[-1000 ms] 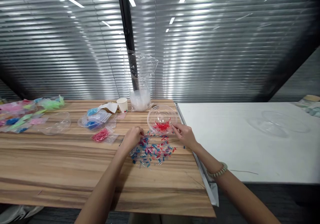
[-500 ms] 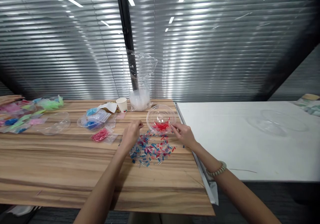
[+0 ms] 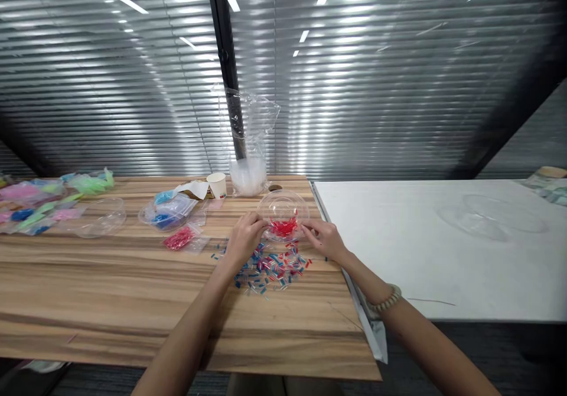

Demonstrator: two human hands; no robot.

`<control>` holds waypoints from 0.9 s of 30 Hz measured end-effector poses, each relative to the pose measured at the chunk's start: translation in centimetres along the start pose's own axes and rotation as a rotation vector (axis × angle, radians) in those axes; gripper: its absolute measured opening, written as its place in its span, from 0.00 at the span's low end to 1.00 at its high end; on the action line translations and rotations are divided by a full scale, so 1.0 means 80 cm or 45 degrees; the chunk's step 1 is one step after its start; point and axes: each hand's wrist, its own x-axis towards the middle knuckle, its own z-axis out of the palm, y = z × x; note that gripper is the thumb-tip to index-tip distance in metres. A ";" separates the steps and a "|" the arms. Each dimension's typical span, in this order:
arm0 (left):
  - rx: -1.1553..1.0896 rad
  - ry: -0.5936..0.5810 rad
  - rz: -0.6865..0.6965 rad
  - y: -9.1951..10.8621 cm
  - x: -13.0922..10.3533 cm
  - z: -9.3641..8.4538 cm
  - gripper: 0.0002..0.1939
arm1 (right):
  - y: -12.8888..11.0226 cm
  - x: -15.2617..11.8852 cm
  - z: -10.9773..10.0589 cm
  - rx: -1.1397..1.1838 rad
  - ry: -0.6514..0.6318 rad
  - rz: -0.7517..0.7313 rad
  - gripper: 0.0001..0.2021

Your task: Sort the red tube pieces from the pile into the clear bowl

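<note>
A clear round bowl point(image 3: 283, 201) stands on the wooden table behind a spread of small blue, red and clear pieces point(image 3: 270, 269). Red pieces point(image 3: 283, 226) lie in the bottom of the bowl. My left hand point(image 3: 244, 236) is at the bowl's left side with its fingers pinched; whether they grip the rim or a small piece is too small to tell. On the right side, my right hand point(image 3: 324, 238) has thumb and fingers closed on the bowl's edge.
Left of my hands are a bag of red pieces point(image 3: 179, 238), a clear dish with blue bags point(image 3: 165, 218), a paper cup point(image 3: 217, 185) and colourful bags point(image 3: 33, 201). A tall plastic bag point(image 3: 248, 174) stands behind. Clear lids point(image 3: 482, 216) lie on the white table point(image 3: 398, 254).
My left hand has moved right, to the bowl's edge. The bowl has shifted slightly left and sits flatter. More of a dark round object behind it shows.
</note>
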 end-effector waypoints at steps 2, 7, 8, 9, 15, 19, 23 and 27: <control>-0.033 -0.002 -0.031 -0.001 0.001 -0.001 0.08 | 0.001 0.000 0.001 -0.006 0.009 0.004 0.11; -0.303 0.188 -0.226 -0.012 0.005 -0.012 0.10 | 0.004 -0.002 0.001 -0.024 0.028 0.030 0.11; -0.335 0.189 -0.292 -0.017 0.005 -0.015 0.09 | 0.005 -0.002 0.001 -0.030 0.034 0.039 0.10; -0.347 0.140 -0.356 -0.022 0.004 -0.017 0.08 | 0.005 -0.002 0.001 -0.035 0.037 0.045 0.10; -0.096 -0.348 -0.570 -0.037 -0.008 -0.015 0.09 | 0.005 -0.001 0.000 -0.021 0.032 0.035 0.10; -0.028 -0.441 -0.559 -0.032 -0.010 -0.010 0.10 | 0.003 0.001 -0.001 -0.034 0.050 0.031 0.10; 0.015 -0.526 -0.610 -0.031 -0.009 -0.008 0.07 | 0.002 0.001 -0.002 -0.039 0.072 0.017 0.10; 0.027 -0.567 -0.711 -0.033 -0.009 -0.009 0.05 | 0.002 0.000 -0.003 -0.037 0.080 0.017 0.10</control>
